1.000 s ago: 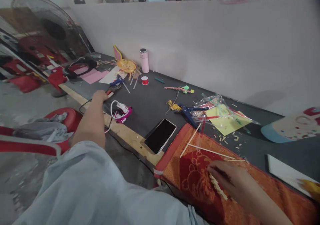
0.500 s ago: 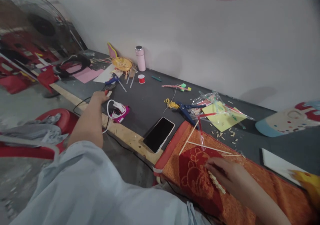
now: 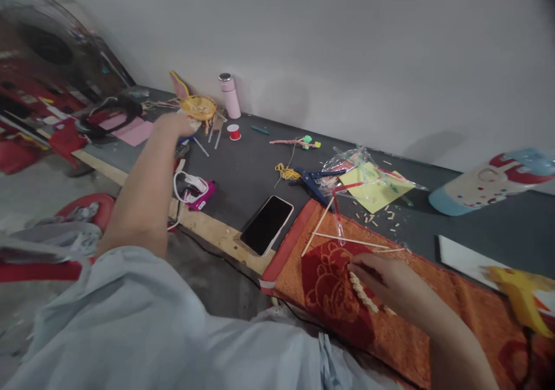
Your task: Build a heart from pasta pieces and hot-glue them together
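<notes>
My left hand [image 3: 177, 125] reaches across the far left of the table, beside the yellow woven basket [image 3: 200, 106] and over the blue glue gun [image 3: 187, 140]. Its fingers are mostly hidden. My right hand [image 3: 377, 271] rests low over the orange and red towel [image 3: 332, 289], thumb and fingers pinched together; what lies between them is too small to make out. A pale, knobbly strip [image 3: 363, 293] sits at its fingertips. Thin wooden sticks [image 3: 351, 239] lie on the towel just beyond it.
A phone [image 3: 266, 225] and a magenta power adapter [image 3: 202, 196] with white cable lie near the front edge. Behind are a pink flask [image 3: 229, 96], red thread spool [image 3: 234, 132], blue cutters [image 3: 315, 186] and plastic wrapping [image 3: 347, 161]. At right are a large tumbler [image 3: 489, 181] and yellow glue gun [image 3: 518, 294].
My left hand has moved forward from beside the red-handled tool near the adapter to the blue glue gun and basket. My right hand stays over the towel. The view has shifted slightly.
</notes>
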{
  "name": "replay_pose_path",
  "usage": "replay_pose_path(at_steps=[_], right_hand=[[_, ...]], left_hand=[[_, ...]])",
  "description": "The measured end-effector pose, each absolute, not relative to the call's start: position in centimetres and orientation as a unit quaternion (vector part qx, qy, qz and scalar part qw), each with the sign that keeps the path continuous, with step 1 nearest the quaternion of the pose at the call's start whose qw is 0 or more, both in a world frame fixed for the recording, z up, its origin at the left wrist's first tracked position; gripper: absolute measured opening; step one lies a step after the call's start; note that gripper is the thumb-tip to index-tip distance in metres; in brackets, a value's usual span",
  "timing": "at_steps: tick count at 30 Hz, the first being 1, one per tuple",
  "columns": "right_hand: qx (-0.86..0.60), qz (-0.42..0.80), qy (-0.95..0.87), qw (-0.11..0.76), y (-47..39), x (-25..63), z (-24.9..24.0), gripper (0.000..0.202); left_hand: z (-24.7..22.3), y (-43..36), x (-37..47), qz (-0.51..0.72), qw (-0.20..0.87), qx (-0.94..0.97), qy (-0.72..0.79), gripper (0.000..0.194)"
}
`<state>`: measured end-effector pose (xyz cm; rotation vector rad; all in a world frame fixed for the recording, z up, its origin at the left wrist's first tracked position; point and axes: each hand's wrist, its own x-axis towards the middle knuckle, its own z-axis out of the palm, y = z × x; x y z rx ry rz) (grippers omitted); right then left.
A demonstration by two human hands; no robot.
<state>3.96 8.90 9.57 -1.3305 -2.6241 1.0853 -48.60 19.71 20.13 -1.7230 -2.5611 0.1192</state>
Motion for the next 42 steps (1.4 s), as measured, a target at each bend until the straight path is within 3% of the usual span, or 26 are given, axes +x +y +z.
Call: replay_pose_path(at_steps=[3,7,11,20,29,37,40,42], right_hand=[[-0.421,0.337,-0.842,0.0,9.0,4.2,9.8,0.039],[-0.427,0.341,-0.837,0.015,8.8,5.4,10.2,0.037],[-0.444,0.323,-0.834,0.046,8.5,7.2,10.7,0.039],[-0.493,0.311,-0.81,0.058,8.3,10.3,11.4,0.035],[-0.488,0.334,-0.804,0.067,8.7,10.7,10.4,0.038],[-0.481,0.342,-0.802,0.087,9.0,10.0,9.2,0.036],[-0.501,0.357,-0.777,0.135,9.5,10.2,8.6,0.035],[-0.527,0.381,-0.73,0.211,10.1,10.4,7.9,0.035]], left_hand=[[19.2,24.2,-41.7,0.055,0.02,-0.637,-0.769,0.041],[14.0,27.8,-29.7,0.057,-0.041,-0.782,-0.619,0.028],[9.4,29.2,-21.4,0.054,-0.053,-0.843,-0.533,0.033],[6.0,31.7,-18.8,0.105,-0.036,-0.833,-0.542,0.034],[8.6,33.5,-21.6,0.098,0.011,-0.84,-0.534,0.034],[13.9,34.1,-22.1,-0.006,0.096,-0.861,-0.499,0.04],[15.2,32.8,-20.5,-0.033,0.115,-0.879,-0.462,0.042],[15.5,31.0,-18.8,-0.032,0.115,-0.897,-0.425,0.038]])
